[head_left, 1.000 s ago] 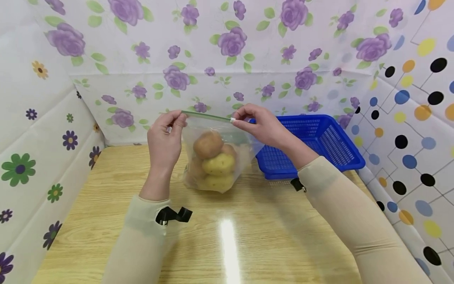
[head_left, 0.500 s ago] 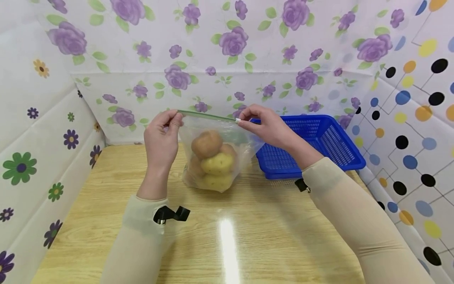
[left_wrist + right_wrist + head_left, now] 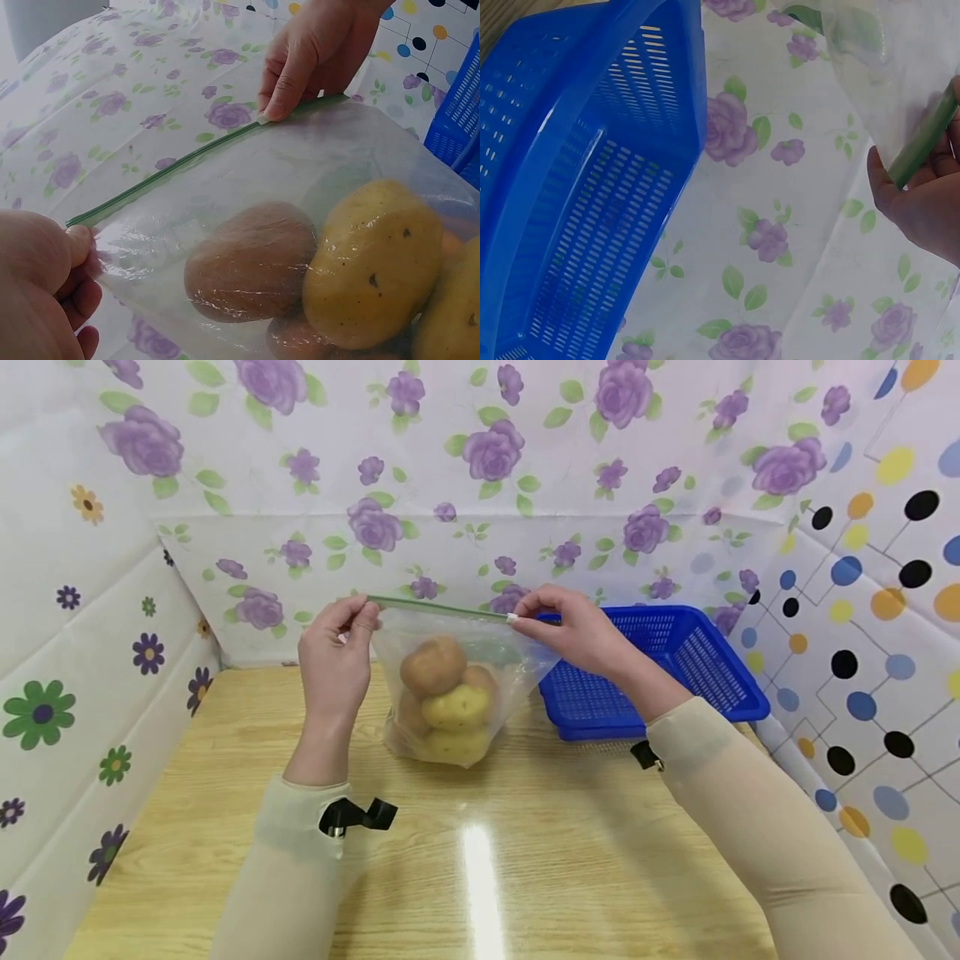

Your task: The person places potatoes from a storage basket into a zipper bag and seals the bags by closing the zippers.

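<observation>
A clear zip bag (image 3: 397, 635) with a green top strip (image 3: 442, 607) stands upright on the table, holding several yellow and brown potatoes. In the left wrist view a yellow potato (image 3: 373, 262) and a brown one (image 3: 251, 262) press against the plastic. My left hand (image 3: 335, 668) pinches the left end of the strip between thumb and curled fingers. Towards the strip's other end, my right hand (image 3: 570, 625) pinches a small white slider (image 3: 512, 618). The strip's right end is partly hidden behind my right hand in the head view.
A blue perforated plastic basket (image 3: 592, 731) stands right of the bag, close behind my right hand. Beneath lies a wooden table (image 3: 420, 860). Flowered cloth (image 3: 450, 460) hangs behind it, with a dotted sheet (image 3: 847, 610) on the right.
My right hand has moved steadily right along the green strip with the white slider. My left hand has shifted slightly left, still gripping its end. The potatoes stay nearly in place.
</observation>
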`<state>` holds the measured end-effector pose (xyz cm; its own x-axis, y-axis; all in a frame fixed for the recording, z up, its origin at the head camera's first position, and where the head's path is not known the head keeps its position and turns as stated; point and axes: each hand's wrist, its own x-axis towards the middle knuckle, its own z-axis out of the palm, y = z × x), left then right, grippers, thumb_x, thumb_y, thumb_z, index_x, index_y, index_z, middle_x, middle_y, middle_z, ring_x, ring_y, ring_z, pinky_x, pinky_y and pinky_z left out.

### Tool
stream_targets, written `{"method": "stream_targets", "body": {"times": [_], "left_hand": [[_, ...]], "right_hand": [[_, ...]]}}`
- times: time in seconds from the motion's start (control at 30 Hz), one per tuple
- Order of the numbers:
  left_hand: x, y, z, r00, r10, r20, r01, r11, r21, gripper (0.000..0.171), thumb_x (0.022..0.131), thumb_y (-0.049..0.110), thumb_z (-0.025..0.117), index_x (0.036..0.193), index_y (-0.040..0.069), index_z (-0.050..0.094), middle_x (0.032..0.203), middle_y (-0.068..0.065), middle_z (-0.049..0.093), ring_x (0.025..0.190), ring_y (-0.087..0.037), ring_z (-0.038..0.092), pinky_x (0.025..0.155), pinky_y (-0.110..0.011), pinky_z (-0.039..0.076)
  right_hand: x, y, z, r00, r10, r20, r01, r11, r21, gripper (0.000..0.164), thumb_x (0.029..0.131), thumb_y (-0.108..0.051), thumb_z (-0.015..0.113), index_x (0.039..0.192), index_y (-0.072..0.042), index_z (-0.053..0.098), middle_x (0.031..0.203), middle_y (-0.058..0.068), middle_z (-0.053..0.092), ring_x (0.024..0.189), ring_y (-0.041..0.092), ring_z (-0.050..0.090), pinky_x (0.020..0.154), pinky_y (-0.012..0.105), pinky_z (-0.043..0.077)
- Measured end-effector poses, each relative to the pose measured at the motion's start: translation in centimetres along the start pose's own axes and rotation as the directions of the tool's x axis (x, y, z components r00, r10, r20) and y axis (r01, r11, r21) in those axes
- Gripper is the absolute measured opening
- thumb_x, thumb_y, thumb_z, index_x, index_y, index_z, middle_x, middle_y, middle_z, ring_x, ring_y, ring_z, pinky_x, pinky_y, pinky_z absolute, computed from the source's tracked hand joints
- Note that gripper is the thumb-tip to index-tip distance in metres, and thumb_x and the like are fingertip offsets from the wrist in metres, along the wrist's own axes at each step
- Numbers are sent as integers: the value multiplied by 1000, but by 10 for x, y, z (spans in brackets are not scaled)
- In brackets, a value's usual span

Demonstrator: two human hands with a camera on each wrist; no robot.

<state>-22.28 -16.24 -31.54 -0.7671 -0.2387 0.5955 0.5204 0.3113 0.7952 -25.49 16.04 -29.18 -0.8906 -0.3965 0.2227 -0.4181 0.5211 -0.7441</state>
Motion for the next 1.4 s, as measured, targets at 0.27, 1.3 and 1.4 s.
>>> {"method": "stream_targets", "body": {"times": [0.27,1.3,1.4], "left_hand": [[2,-3,-1,999,-30,11,30,1000,3,23,110,16,71,112,-4,82,96,-15,75,88,-9,64,85,-25,49],[5,-6,-14,997,-76,-33,75,997,-2,23,109,18,73,109,-3,82,87,7,71,86,-11,63,80,-27,45],[5,-6,-13,996,-78,-32,78,997,-1,24,109,19,73,109,-2,82,86,9,70,86,-11,62,79,-26,45]], "right_hand": [[-7,8,-3,999,8,-34,-8,1000,15,19,109,-29,73,120,-14,77,122,3,70,124,24,63,100,48,52],[-13,22,-15,997,61,-46,-61,998,1,23,107,-35,76,121,-16,78,125,1,72,124,20,65,105,47,53],[-17,26,-19,995,88,-50,-88,996,-6,25,108,-38,74,121,-17,76,123,2,71,120,20,66,102,48,53]]}}
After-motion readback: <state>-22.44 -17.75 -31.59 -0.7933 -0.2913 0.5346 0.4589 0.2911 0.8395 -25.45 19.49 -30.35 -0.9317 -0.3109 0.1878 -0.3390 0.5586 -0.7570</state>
